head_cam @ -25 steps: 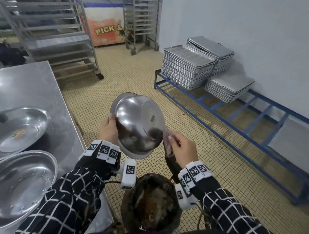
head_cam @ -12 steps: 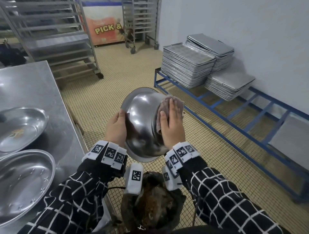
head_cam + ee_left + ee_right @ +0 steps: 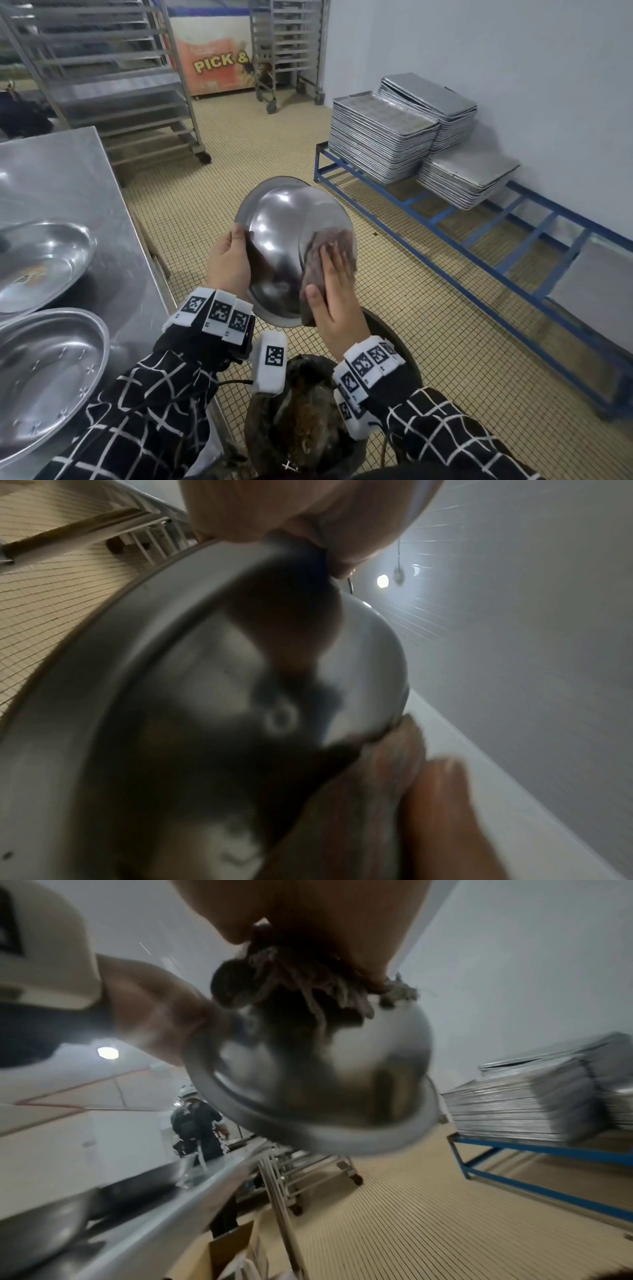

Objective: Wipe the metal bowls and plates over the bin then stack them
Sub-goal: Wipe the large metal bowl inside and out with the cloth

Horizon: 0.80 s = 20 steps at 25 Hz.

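We open on the big steel tabletop [image 3: 65, 178] along our left, carrying two metal dishes [image 3: 37, 263] that wait their turn, the farther one with some residue in it. Across the tiled floor a blue frame rack [image 3: 479, 236] bears stacks of baking trays [image 3: 380, 144]. Down at our feet sits the bin [image 3: 308, 421], dark and already loaded with scraps.

Now to the action: our metal bowl [image 3: 284, 240] hangs in the air right above that bin, tipped up on edge with its rounded outside turned toward us. Our left hand [image 3: 227, 263] has the grip on the bowl's left rim, thumb curled over the edge. Our right hand [image 3: 337, 301] lies flat, fingers straight, pressing a brownish cloth [image 3: 325, 253] against the bowl's right flank, just inside the rim.

The relation that counts: the cloth sits on the right side of the dome, so the unwiped steel lies leftward, toward the holding hand. We judge the right hand is the one to travel across, while the left steadies or turns the rim. Crumbs should drop straight into the bin below, and stacking looks some way off
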{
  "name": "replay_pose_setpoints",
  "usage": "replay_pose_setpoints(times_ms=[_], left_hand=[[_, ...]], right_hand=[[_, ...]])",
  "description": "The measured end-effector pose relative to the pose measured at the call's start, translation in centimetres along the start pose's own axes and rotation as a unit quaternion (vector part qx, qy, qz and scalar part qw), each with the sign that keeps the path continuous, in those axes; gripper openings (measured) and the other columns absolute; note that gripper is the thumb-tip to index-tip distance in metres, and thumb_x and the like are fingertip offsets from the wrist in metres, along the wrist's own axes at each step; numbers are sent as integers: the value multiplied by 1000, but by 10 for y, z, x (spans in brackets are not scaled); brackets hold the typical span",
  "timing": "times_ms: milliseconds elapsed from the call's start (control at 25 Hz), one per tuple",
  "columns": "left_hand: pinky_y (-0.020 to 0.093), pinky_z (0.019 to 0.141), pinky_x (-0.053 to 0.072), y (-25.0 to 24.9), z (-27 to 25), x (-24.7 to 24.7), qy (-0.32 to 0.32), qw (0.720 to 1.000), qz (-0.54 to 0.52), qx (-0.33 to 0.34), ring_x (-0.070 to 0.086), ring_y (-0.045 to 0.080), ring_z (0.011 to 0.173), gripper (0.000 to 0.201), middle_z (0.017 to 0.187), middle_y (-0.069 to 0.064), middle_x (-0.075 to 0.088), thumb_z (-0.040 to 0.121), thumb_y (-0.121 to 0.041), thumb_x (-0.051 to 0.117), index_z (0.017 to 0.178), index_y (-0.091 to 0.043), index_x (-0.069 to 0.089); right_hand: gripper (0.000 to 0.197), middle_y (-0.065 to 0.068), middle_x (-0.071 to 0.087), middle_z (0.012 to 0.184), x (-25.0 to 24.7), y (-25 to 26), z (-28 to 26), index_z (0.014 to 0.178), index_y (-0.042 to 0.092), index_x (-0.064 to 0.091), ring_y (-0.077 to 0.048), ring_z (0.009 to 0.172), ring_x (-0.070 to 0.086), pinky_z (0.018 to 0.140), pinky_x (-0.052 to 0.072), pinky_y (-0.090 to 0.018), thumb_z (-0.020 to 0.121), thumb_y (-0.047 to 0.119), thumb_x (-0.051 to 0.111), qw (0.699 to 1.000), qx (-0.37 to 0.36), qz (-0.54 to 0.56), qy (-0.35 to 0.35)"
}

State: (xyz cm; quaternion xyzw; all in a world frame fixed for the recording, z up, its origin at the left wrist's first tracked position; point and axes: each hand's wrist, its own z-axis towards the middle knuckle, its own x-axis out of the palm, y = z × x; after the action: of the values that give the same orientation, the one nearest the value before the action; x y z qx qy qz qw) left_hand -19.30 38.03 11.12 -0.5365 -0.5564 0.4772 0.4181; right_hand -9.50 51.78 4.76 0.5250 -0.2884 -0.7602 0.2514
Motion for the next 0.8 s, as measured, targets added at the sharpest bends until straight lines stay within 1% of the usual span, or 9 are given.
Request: replay_pose_setpoints(times_ms=[80, 160, 240, 320, 400, 480, 600, 720, 800], left_hand=[[34, 83, 50, -1, -4, 4, 24, 1000, -3, 9, 62, 18, 91, 30, 93, 1, 67, 99, -41, 43, 94, -21, 64], [30, 76, 49, -2, -8, 5, 44, 999, -5, 15, 63, 17, 90, 28, 95, 1, 68, 98, -41, 46, 100, -21, 65], [27, 72, 47, -3, -9, 4, 50, 999, -6, 14, 62, 15, 89, 27, 94, -1, 68, 97, -42, 47, 99, -23, 66], [26, 71, 46, -3, -8, 0, 43, 999, -13, 3, 61, 14, 87, 25, 91, -3, 67, 98, -41, 46, 92, -26, 65], [29, 80, 48, -2, -3, -4, 30, 999, -26, -16, 61, 15, 91, 25, 91, -5, 67, 98, -42, 47, 86, -29, 64], [35, 93, 47, 2, 3, -7, 12, 999, -28, -28, 61, 18, 97, 28, 93, -4, 67, 97, -44, 47, 82, -29, 64], [35, 92, 45, 7, 7, -7, 0, 999, -27, -29, 59, 18, 93, 32, 88, -3, 64, 99, -42, 44, 80, -23, 63], [33, 89, 43, 7, 4, -3, 0, 999, -27, -26, 58, 15, 93, 26, 93, -4, 63, 99, -38, 44, 83, -24, 60], [34, 90, 45, 6, 2, 1, 18, 999, -24, -18, 60, 19, 99, 23, 101, 1, 65, 99, -37, 45, 93, -23, 62]], right_hand=[[73, 5, -4, 160, -2, 15, 18, 153, 24, 2, -13, 147, -8, 120, 5, -40, 93, 62, 21, 999, -10, -4, -48], [73, 0, 0, 161, -12, 20, 40, 153, 20, 6, -16, 147, -5, 120, 4, -39, 94, 58, 25, 994, 17, -11, -104], [69, -1, 4, 160, -26, 13, 58, 152, 19, 8, -19, 147, 1, 119, 13, -45, 96, 54, 28, 990, 66, -8, -122], [64, -1, 10, 159, -38, -4, 59, 152, 22, 10, -22, 145, 13, 114, 26, -45, 98, 49, 31, 987, 134, 21, -88], [62, 0, 22, 157, -39, -26, 43, 152, 28, 12, -22, 141, 29, 109, 32, -37, 97, 48, 32, 983, 164, 59, -64], [60, 5, 25, 156, -31, -38, 20, 150, 39, 9, -20, 136, 37, 107, 38, -43, 96, 51, 32, 985, 142, 87, -55], [58, 11, 9, 159, -11, -33, -3, 149, 42, 5, -19, 142, 26, 109, 36, -47, 96, 50, 28, 992, 96, 70, -45], [59, 12, -2, 160, -4, -10, 1, 149, 38, 5, -17, 147, -1, 117, 15, -45, 95, 57, 20, 999, 4, -12, -44], [60, 5, 2, 160, -6, 4, 13, 151, 31, 9, -16, 147, -3, 119, 6, -42, 96, 54, 22, 996, -59, -48, -48]])
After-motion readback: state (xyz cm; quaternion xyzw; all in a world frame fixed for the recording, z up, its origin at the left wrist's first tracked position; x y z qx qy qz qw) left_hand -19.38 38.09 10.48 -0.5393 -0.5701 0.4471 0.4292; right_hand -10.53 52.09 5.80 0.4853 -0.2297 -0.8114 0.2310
